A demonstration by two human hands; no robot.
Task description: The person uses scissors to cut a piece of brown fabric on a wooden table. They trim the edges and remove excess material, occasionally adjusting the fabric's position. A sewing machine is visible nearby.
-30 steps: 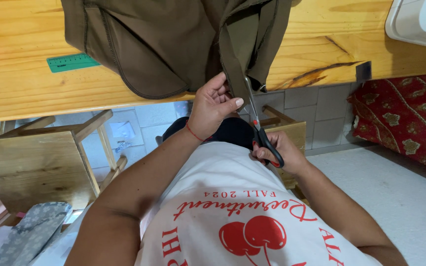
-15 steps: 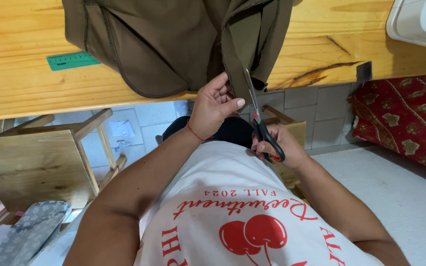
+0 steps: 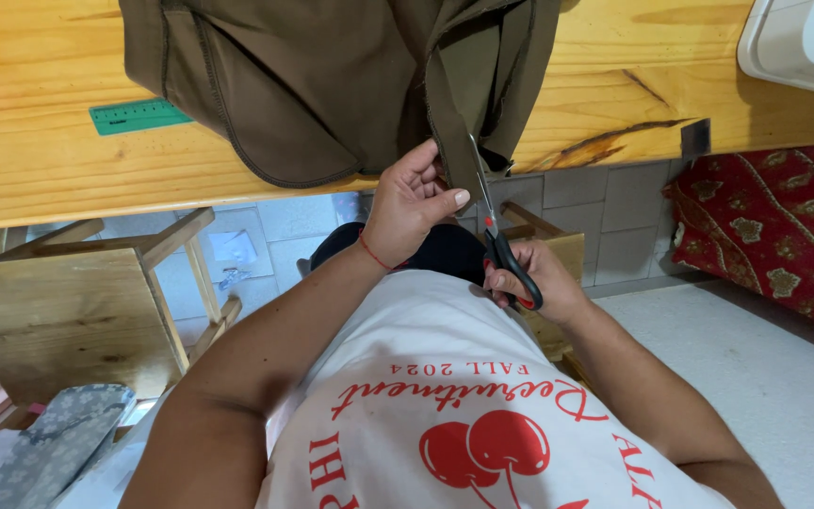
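A dark olive-brown garment [image 3: 332,75] lies on a wooden table [image 3: 49,179], with a strip of it hanging over the near edge. My left hand [image 3: 410,203] pinches that hanging strip just below the table edge. My right hand [image 3: 531,276] grips black-handled scissors [image 3: 494,226], blades pointing up along the right side of the strip, their tips at the fabric.
A green ruler [image 3: 137,115] lies on the table to the left. A white sewing machine [image 3: 803,42] stands at the far right. A wooden stool [image 3: 68,302] is under the table on the left, a red patterned cushion [image 3: 774,231] on the right.
The scissors have edged slightly up along the strip. My left hand keeps its pinch on the fabric.
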